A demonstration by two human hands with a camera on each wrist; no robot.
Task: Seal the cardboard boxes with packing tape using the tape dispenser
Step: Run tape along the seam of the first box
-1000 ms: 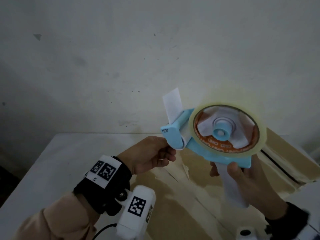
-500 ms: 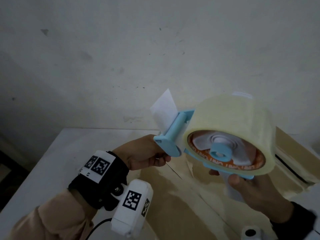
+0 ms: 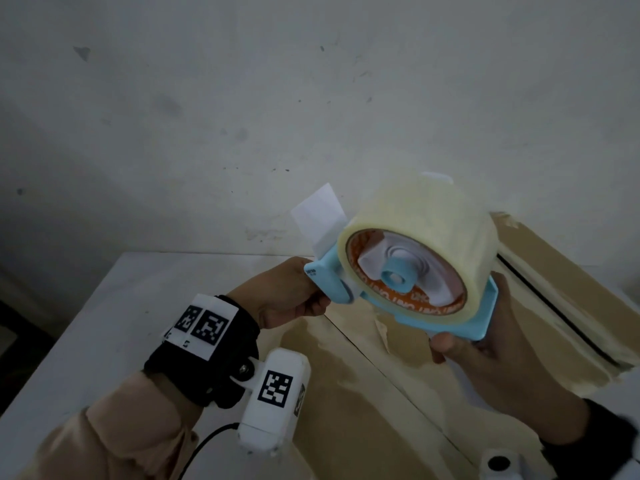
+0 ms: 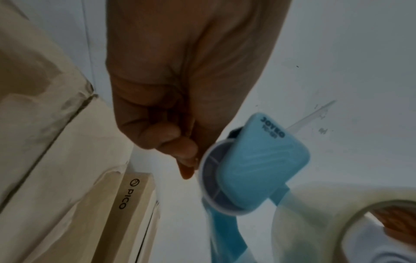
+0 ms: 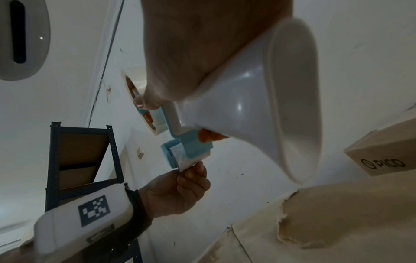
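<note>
A blue tape dispenser [image 3: 481, 317] with a thick roll of clear tape [image 3: 433, 244] hangs in the air above a cardboard box [image 3: 346, 393]. My right hand [image 3: 460, 348] grips its white handle [image 5: 247, 106] from below. At the front roller [image 4: 216, 179], my left hand [image 3: 320, 301] pinches the loose tape end [image 5: 188, 162] between thumb and fingers [image 4: 184, 151]. A white flap [image 3: 318, 216] sticks up from the dispenser's front. The box's flaps lie shut, with a seam [image 3: 374, 362] running across the top.
The box sits on a white table [image 3: 104, 323] against a white wall. A second cardboard box marked PICO [image 5: 382, 156] lies at the far right [image 3: 561, 271]. A dark metal shelf [image 5: 78, 160] stands off to the left.
The dispenser has rolled so the tape roll's wide outer band now shows, and it has shifted slightly right. My left hand stayed at the front roller; my right kept the handle.
</note>
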